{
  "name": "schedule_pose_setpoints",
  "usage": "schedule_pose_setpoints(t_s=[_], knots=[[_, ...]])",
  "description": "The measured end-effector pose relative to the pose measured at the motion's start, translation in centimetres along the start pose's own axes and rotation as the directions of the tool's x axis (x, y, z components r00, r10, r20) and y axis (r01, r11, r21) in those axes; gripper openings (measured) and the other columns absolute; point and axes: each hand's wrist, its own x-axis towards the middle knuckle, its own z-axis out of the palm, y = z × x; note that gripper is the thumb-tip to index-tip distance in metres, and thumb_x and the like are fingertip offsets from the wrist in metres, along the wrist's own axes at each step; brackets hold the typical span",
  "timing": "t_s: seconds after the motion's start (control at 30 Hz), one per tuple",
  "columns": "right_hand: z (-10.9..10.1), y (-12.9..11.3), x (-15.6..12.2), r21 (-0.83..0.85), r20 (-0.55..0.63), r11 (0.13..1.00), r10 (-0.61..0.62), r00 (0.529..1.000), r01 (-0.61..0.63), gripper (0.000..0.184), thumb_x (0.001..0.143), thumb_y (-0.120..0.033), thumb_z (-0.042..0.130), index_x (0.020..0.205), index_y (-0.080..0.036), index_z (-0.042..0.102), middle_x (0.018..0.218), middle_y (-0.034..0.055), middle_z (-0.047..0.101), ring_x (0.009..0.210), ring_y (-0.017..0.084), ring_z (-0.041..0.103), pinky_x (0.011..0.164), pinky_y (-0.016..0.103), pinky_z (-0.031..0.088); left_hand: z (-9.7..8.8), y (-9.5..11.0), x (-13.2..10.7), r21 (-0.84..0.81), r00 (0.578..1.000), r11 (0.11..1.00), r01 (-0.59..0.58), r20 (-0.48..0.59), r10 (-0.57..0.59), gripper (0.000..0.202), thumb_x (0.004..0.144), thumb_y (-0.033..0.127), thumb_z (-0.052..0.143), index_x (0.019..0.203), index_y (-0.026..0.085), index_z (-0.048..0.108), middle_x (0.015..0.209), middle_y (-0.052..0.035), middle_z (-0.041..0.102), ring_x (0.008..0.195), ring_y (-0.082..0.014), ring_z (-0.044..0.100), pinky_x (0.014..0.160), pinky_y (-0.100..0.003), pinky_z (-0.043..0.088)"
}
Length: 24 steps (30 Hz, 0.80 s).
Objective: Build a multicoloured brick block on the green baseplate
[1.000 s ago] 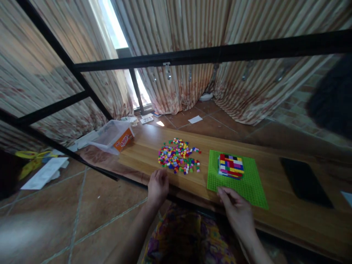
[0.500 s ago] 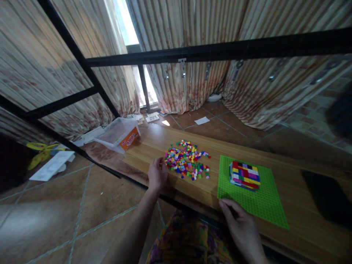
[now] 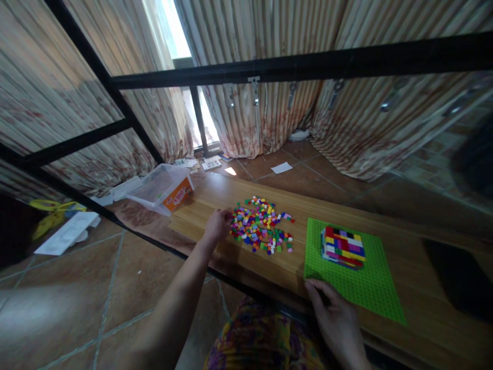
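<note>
A pile of small coloured bricks (image 3: 262, 225) lies on the wooden tabletop (image 3: 215, 198). My left hand (image 3: 217, 226) reaches into the pile's left edge, its fingers curled together on the bricks there. To the right lies a green baseplate (image 3: 370, 285) with a block of stacked coloured bricks (image 3: 343, 246) built on it. My right hand (image 3: 336, 321) rests on the near left corner of the baseplate, fingers pressing on its edge.
A clear plastic box with an orange label (image 3: 164, 188) sits at the table's far left. A black flat object (image 3: 460, 280) lies at the right. A black metal frame (image 3: 308, 61) crosses above. Papers (image 3: 67, 234) lie on the tiled floor.
My left hand has moved forward from the table's near edge to the left side of the brick pile. My right hand stays on the baseplate corner.
</note>
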Motion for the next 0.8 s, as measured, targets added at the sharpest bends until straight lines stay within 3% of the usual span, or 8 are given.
schedule_pose_setpoints(t_s=[0.23, 0.43, 0.53, 0.63, 0.7, 0.8], knots=[[-0.1, -1.3, 0.2, 0.026, -0.009, 0.999, -0.040, 0.999, 0.041, 0.034, 0.086, -0.052, 0.052, 0.087, -0.025, 0.073, 0.088, 0.0040, 0.073, 0.084, 0.023, 0.068, 0.074, 0.031, 0.051, 0.0, -0.2, -0.5, -0.058, 1.000, 0.998, 0.015, 0.004, -0.015, 0.013, 0.077, 0.020, 0.058, 0.087, 0.016, 0.065, 0.079, -0.0033, 0.068, 0.072, -0.0140, 0.061, 0.066, -0.022, 0.044], [-0.1, -1.5, 0.2, 0.135, 0.001, 0.990, -0.049, 0.999, 0.048, 0.030, 0.088, -0.046, 0.052, 0.089, -0.024, 0.073, 0.090, 0.0037, 0.072, 0.088, 0.022, 0.066, 0.078, 0.030, 0.050, -0.8, 0.0, -1.6, -0.346, 0.995, 0.938, -0.015, -0.098, -0.021, 0.014, 0.073, 0.029, 0.061, 0.079, 0.017, 0.062, 0.073, -0.0009, 0.066, 0.070, -0.0139, 0.060, 0.066, -0.022, 0.046], [-0.3, -2.2, 0.2, 0.211, -0.017, 0.977, -0.029, 0.999, 0.031, 0.027, 0.087, -0.045, 0.055, 0.091, -0.024, 0.073, 0.092, 0.0039, 0.072, 0.090, 0.022, 0.066, 0.078, 0.030, 0.050, -0.5, 2.6, -3.8, -0.603, 0.994, 0.794, -0.078, -0.109, 0.015, 0.022, 0.073, 0.033, 0.064, 0.088, 0.017, 0.064, 0.082, -0.0008, 0.069, 0.076, -0.0141, 0.063, 0.073, -0.025, 0.050], [-0.6, -3.4, 0.2, 0.277, -0.047, 0.961, -0.004, 0.999, 0.017, 0.026, 0.085, -0.043, 0.058, 0.095, -0.024, 0.073, 0.091, 0.0036, 0.072, 0.089, 0.021, 0.065, 0.076, 0.029, 0.050, 1.0, 7.0, -7.7, -0.757, 0.988, 0.646, -0.101, 0.003, 0.157, 0.019, 0.075, 0.032, 0.066, 0.087, 0.017, 0.066, 0.085, -0.0017, 0.070, 0.082, -0.0151, 0.064, 0.079, -0.027, 0.052], [-1.0, -4.2, 0.3, 0.318, -0.076, 0.948, 0.012, 0.997, 0.013, 0.026, 0.084, -0.042, 0.060, 0.099, -0.024, 0.072, 0.090, 0.0033, 0.072, 0.086, 0.020, 0.065, 0.076, 0.029, 0.050, 2.5, 10.1, -10.4, -0.801, 0.950, 0.589, -0.111, 0.088, 0.300, 0.014, 0.079, 0.029, 0.064, 0.087, 0.018, 0.068, 0.089, -0.0029, 0.071, 0.086, -0.0156, 0.065, 0.083, -0.028, 0.052], [-1.8, -4.5, 0.6, 0.380, -0.112, 0.925, 0.020, 0.994, 0.024, 0.027, 0.083, -0.040, 0.062, 0.103, -0.024, 0.071, 0.096, 0.0035, 0.072, 0.089, 0.019, 0.065, 0.081, 0.030, 0.050, 4.7, 13.5, -13.1, -0.864, 0.906, 0.500, -0.053, 0.169, 0.388, 0.012, 0.082, 0.024, 0.061, 0.089, 0.018, 0.069, 0.087, -0.0038, 0.071, 0.082, -0.0157, 0.066, 0.078, -0.028, 0.054]])
